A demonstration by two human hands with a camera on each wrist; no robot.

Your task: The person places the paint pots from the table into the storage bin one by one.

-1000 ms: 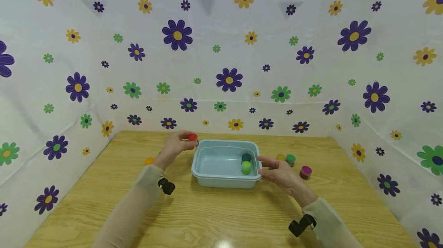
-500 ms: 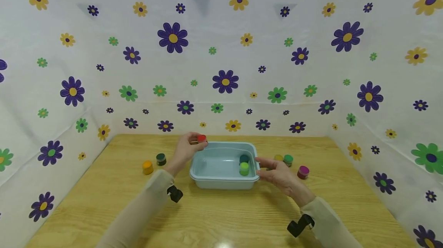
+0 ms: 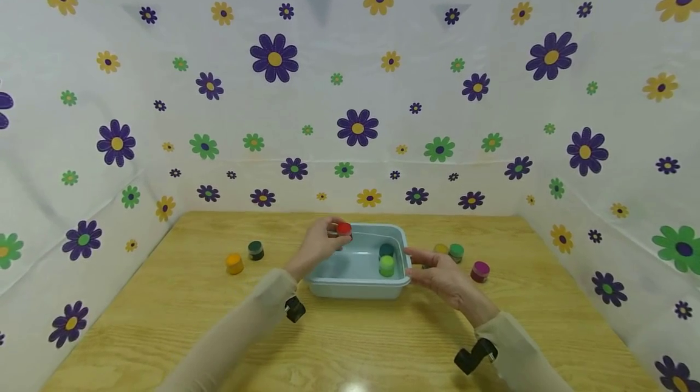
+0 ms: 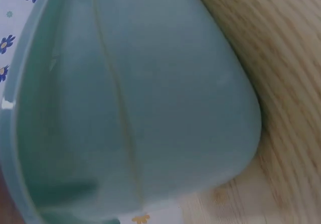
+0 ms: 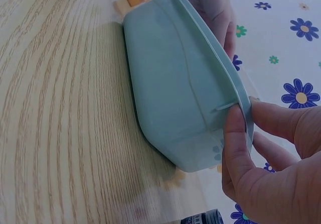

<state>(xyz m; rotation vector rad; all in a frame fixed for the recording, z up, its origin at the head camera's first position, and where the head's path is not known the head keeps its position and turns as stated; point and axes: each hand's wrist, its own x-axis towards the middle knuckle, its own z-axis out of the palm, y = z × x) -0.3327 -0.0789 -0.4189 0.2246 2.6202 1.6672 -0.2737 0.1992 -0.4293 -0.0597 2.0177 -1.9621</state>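
Worktop in pale wood grain [image 3: 350, 343], walled at the back and sides by a white sheet [image 3: 328, 94] printed with purple, green and yellow flowers. Toward the worktop's left edge, an orange jar [image 3: 234, 264] stands upright, with a dark green jar [image 3: 255, 250] just behind it to the right. Next comes the left hand [image 3: 318, 246], reaching in from a cream sleeve [image 3: 235, 331] with a black wrist device [image 3: 295, 309]. Its thumb and fingers are partly closed, pinching a red-lidded jar [image 3: 344, 230] over the left half of a light blue tub [image 3: 358, 290]; how high the jar is cannot be told. The tub sits mid-worktop, nearer the back edge than the front. Inside, by its right wall, are a dark teal jar [image 3: 386, 250] and, just in front, a lime green jar [image 3: 386, 267]. The right hand [image 3: 445, 278] grips the tub's right rim, fingers and thumb on both sides of it, as the right wrist view shows closely. Beyond that hand, toward the worktop's back right corner, stand a yellow jar [image 3: 440, 248], a green jar [image 3: 456, 252] close beside it and, nearer the right edge, a magenta jar [image 3: 480, 271].
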